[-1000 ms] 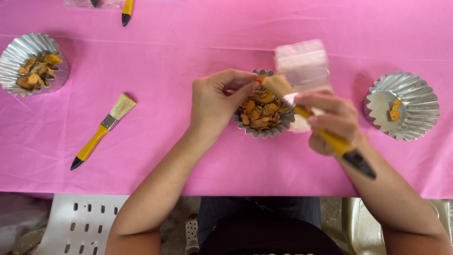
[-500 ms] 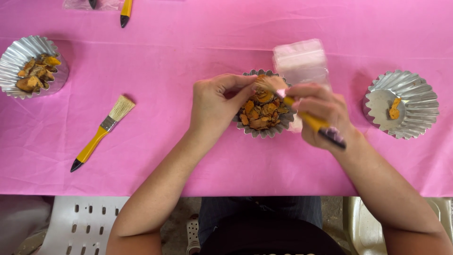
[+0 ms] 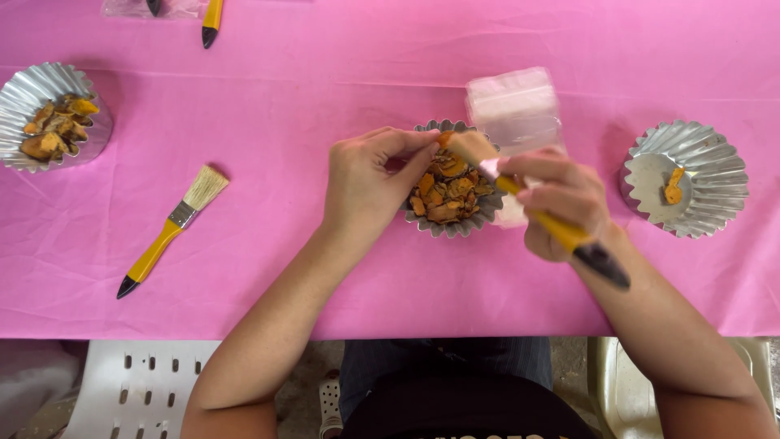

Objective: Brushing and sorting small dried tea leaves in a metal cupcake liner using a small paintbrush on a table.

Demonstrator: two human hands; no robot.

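Observation:
My left hand (image 3: 370,183) pinches a small orange piece (image 3: 444,139) over the middle fluted foil cup (image 3: 422,223), which is full of orange-brown pieces. My right hand (image 3: 561,199) grips a yellow-handled paintbrush (image 3: 552,228), its bristles touching the pinched piece. A clear plastic box (image 3: 513,107) lies just beyond the cup, partly hidden by my right hand.
A foil cup (image 3: 711,175) at the right holds one orange piece. Another foil cup (image 3: 24,93) at the far left holds several pieces. A spare yellow brush (image 3: 166,236) lies on the pink tablecloth (image 3: 325,73). Another brush handle (image 3: 211,18) shows at the top edge. White chairs stand below the table edge.
My right hand has shifted the brush slightly, its handle swinging back down to the right. The left hand keeps its pinch over the cup.

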